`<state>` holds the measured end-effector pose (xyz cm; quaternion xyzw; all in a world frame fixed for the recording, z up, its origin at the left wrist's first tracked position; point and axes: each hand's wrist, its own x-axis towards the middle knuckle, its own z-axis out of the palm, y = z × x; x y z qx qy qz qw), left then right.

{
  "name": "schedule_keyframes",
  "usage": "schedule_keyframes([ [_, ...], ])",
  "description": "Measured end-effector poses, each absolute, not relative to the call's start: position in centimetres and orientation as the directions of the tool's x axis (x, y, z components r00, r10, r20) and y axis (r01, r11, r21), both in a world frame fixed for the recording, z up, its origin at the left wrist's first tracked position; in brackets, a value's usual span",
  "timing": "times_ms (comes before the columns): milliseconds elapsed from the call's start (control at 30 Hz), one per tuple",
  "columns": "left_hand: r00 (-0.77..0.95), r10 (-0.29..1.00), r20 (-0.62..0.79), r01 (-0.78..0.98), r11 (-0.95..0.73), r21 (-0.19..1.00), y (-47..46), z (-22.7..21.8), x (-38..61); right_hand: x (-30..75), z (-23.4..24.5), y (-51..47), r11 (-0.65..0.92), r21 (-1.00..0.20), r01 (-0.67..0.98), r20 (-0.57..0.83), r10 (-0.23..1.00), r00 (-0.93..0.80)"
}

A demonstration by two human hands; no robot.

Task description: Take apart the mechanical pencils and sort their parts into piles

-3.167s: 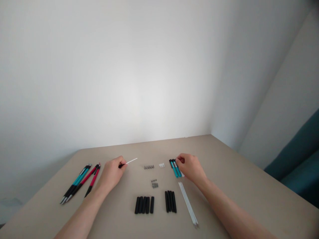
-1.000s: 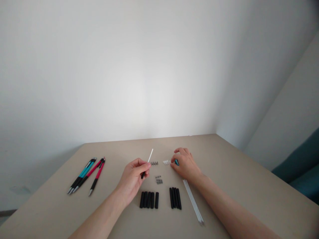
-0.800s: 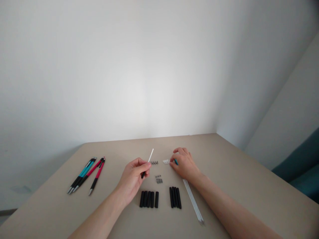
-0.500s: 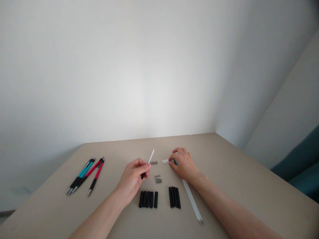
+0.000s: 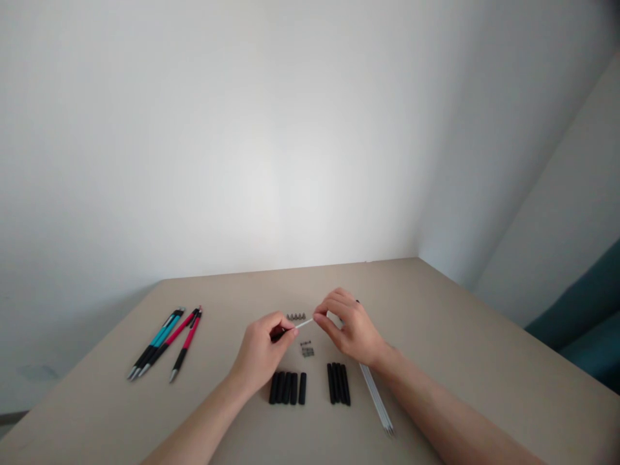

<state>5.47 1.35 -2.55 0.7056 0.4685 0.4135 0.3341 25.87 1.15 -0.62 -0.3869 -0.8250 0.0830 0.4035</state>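
My left hand [image 5: 264, 345] is closed around a short black pen barrel [image 5: 278, 335]. A thin white ink refill [image 5: 305, 323] sticks out of the barrel, pointing right and slightly up. At the refill's free end, my right hand [image 5: 349, 328] pinches thumb and forefinger together; whatever lies between the fingertips is too small to make out. Just beyond the refill stands a row of small metal cone tips [image 5: 296, 316]. Several springs [image 5: 307, 349] lie on the table between and below my hands.
Nearer me are two groups of black tubes, one left [image 5: 287, 388] and one right [image 5: 338, 383]. White refills [image 5: 378, 402] lie under my right forearm. Blue pens [image 5: 162, 336] and pink pens [image 5: 190, 336] rest at the left. A wall [image 5: 290, 161] closes off the table's back.
My right hand has left the small white parts and come left to the refill's end. The refill, held in my left hand, has tipped from steeply upright to nearly level.
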Motion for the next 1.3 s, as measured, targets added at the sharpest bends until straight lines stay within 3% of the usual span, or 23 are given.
schedule_keyframes([
  [100, 0.249, 0.925, 0.286, 0.384, -0.366, 0.848, 1.1, -2.6, 5.4, 26.0, -1.0, 1.4, 0.652, -0.498, 0.572, 0.596, 0.736, -0.321],
  [333, 0.267, 0.919, 0.288, 0.456, -0.384, 0.803, 1.2, -2.4, 5.3, 26.4, -1.6, 1.7, 0.456, -0.752, 0.477, 0.488, 0.871, -0.064],
  [633, 0.284, 0.91, 0.301, 0.488, -0.407, 0.772, 1.2, -2.7, 5.2, 27.1, -2.2, 2.6, 0.364, -0.882, 0.299, 0.41, 0.905, 0.11],
  [800, 0.289, 0.906, 0.31, 0.482, -0.417, 0.771, 1.2, -2.5, 5.2, 27.2, -1.9, 2.8, 0.313, -0.941, 0.129, 0.333, 0.924, 0.186],
  [900, 0.283, 0.902, 0.325, 0.48, -0.427, 0.767, 1.2, -2.4, 5.2, 27.5, -1.7, 3.1, 0.283, -0.957, -0.056, 0.265, 0.939, 0.217],
  [1033, 0.281, 0.901, 0.332, 0.503, -0.432, 0.749, 1.3, -2.3, 5.2, 28.9, -1.4, 3.4, 0.243, -0.935, -0.257, 0.214, 0.967, 0.137],
  [1133, 0.287, 0.897, 0.336, 0.515, -0.44, 0.736, 1.4, -2.3, 5.1, 30.4, -0.9, 3.2, 0.195, -0.969, -0.152, 0.196, 0.981, 0.01],
  [1200, 0.29, 0.896, 0.336, 0.522, -0.443, 0.729, 1.4, -2.4, 5.1, 31.2, -0.5, 2.8, 0.164, -0.976, 0.141, 0.139, 0.975, -0.176],
  [1300, 0.293, 0.895, 0.337, 0.536, -0.445, 0.717, 1.4, -2.6, 5.0, 31.8, 0.2, 2.2, 0.153, -0.845, 0.512, -0.009, 0.954, -0.3],
])
